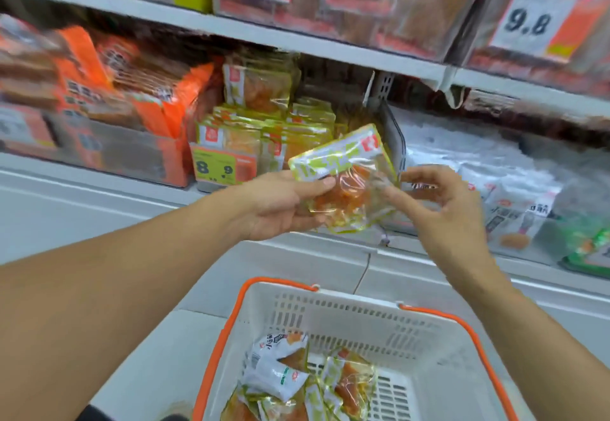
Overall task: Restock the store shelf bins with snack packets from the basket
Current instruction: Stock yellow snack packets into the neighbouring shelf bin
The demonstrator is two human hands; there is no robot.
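Nearest the camera sits a white plastic basket [379, 318] with an orange rim and slotted walls; in its bottom lie several snack packets [307, 387], some white, some clear with yellow-green edges and orange contents.

Above the basket both bare forearms reach toward the shelf. The left hand [284, 206] grips a held packet [346, 183] by its left edge, thumb on the front and fingers curled behind. This packet is clear film with a yellow-green printed band along the top, a small red mark at its upper right corner, and orange pieces showing through its lower half; it is tilted, top edge rising to the right. The right hand [445, 206] is just beside the packet's right edge, fingers loosely spread; an extended finger seems to touch the film, though the contact is blurred.

Directly behind the held packet a shelf bin [264, 136] carries upright packets of the same yellow-green kind, with an orange price tag [224, 168] reading 8.9 at its front. Orange packages [99, 84] fill the bin to the left, white packets [515, 202] the one to the right.
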